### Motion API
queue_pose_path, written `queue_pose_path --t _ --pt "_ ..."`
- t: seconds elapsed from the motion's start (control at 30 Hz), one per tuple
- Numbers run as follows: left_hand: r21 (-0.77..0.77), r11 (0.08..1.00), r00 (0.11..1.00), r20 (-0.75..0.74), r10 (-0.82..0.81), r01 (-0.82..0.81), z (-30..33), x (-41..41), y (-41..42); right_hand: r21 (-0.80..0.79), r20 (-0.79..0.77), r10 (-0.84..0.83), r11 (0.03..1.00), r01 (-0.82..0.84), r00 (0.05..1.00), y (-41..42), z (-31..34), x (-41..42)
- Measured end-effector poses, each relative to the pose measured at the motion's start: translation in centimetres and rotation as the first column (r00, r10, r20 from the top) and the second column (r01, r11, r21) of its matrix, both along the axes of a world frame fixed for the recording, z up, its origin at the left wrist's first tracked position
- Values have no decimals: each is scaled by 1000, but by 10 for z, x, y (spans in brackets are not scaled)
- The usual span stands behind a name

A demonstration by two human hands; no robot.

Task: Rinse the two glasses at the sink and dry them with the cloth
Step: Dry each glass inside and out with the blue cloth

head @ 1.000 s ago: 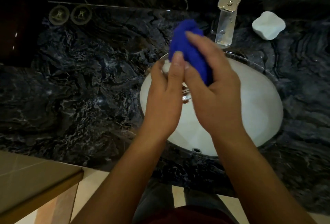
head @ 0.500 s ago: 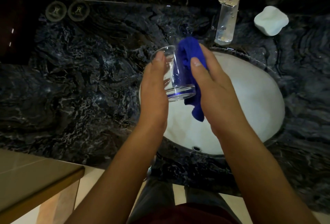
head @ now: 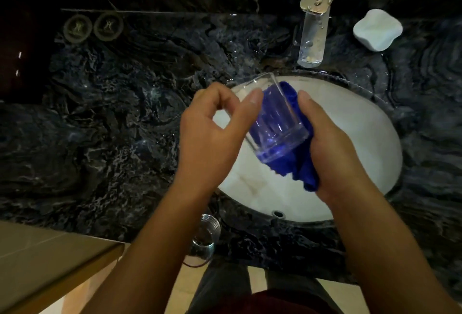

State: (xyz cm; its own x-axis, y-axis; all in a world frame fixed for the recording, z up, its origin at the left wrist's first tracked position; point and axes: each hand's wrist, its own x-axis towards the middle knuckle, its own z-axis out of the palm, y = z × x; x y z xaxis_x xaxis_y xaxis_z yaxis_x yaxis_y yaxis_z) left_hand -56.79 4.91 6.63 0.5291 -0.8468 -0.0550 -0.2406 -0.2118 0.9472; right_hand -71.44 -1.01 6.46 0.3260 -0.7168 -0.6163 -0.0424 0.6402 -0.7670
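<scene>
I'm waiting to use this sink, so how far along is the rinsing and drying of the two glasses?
Rinsing looks over: no water runs from the tap. In hand: the left hand tilts one glass over the basin while the right hand presses the blue cloth against its outside. Left: finishing this glass. The second glass stands at the counter's front edge; whether it is dried, I cannot tell.

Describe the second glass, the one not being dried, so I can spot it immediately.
Start at the white sink basin in the dark marble counter. Follow its near rim to the counter's front edge, beside the left forearm. The ribbed clear glass stands there alone, unlike the glass in hand backed by blue cloth.
</scene>
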Motion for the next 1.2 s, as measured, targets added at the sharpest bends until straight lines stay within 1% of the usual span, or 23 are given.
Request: queue_pose_path --t 0.03,0.1,0.13,0.2,0.23,0.27,0.33,0.37,0.43,0.5,0.53,0.6,0.67,0.7,0.73,0.8,0.87,0.9,0.93,0.97,1.07,1.13,1.2 --pt "-11 999 999 19 -50 50 4 6 1 -47 -13 1 999 -2 1000 -4 5 0" --pt "-34 995 994 -68 -91 89 10 11 -3 -140 -53 -6 990 -2 999 -9 15 3" --pt "-40 997 988 -137 -69 64 11 10 -6 -195 -91 -9 981 -9 996 -11 19 6" --pt "-4 996 956 -280 83 -87 10 3 -11 -335 -141 -56 942 6 988 -8 23 13" --pt "37 983 910 -374 180 -179 8 -1 -13 -421 -120 -94 906 35 988 -5 24 17" --pt "85 962 834 -482 267 -259 6 -6 -14 -495 -81 -118 867 63 990 0 24 21" --pt "170 915 627 -681 378 -367 0 -13 -15 -619 -60 -130 783 65 990 13 21 28" --pt "209 894 542 -733 411 -396 -3 -14 -17 -675 -85 -128 737 37 988 20 17 30" --pt "272 863 442 -770 461 -426 -9 -14 -17 -744 -134 -91 667 -39 987 38 9 29" --pt "297 852 412 -776 478 -431 -12 -11 -16 -801 -153 -34 590 -103 988 55 -1 26" --pt "302 852 436 -756 488 -428 -13 -9 -15 -825 -158 -18 552 -122 987 63 -4 25" --pt "270 862 578 -652 491 -429 -14 -4 -9 -842 -173 -6 519 -145 985 67 -8 24" --pt "192 901 750 -500 432 -390 -12 -4 -4 -812 -217 -10 557 -175 976 55 -6 28" --pt "168 919 807 -440 393 -356 -11 -6 -2 -782 -223 -18 601 -167 975 43 -4 30" --pt "152 932 836 -411 363 -329 -10 -9 1 -739 -204 -22 659 -140 979 30 -3 32" --pt "113 946 840 -436 322 -304 -9 -13 4 -591 -129 -4 803 -74 992 7 1 35" --pt "73 938 775 -543 323 -340 -7 -14 3 -347 -99 -9 938 -26 995 2 3 37" --pt "52 926 727 -604 326 -373 -6 -14 1 -232 -102 -18 973 -6 995 7 2 37" --pt "25 916 698 -640 322 -400 -5 -13 -2 -164 -92 -35 986 19 995 16 -2 35" --pt "-12 911 702 -642 309 -412 -4 -11 -5 -144 -58 -57 988 48 997 29 -6 33" --pt "-113 926 826 -501 259 -359 -1 -3 -14 -124 130 -126 982 143 983 61 -13 26" --pt "-127 954 893 -403 200 -272 0 4 -16 28 259 -228 973 228 939 59 -16 20" --pt "-126 981 930 -356 95 -148 0 8 -14 234 384 -297 947 219 874 42 -16 13"
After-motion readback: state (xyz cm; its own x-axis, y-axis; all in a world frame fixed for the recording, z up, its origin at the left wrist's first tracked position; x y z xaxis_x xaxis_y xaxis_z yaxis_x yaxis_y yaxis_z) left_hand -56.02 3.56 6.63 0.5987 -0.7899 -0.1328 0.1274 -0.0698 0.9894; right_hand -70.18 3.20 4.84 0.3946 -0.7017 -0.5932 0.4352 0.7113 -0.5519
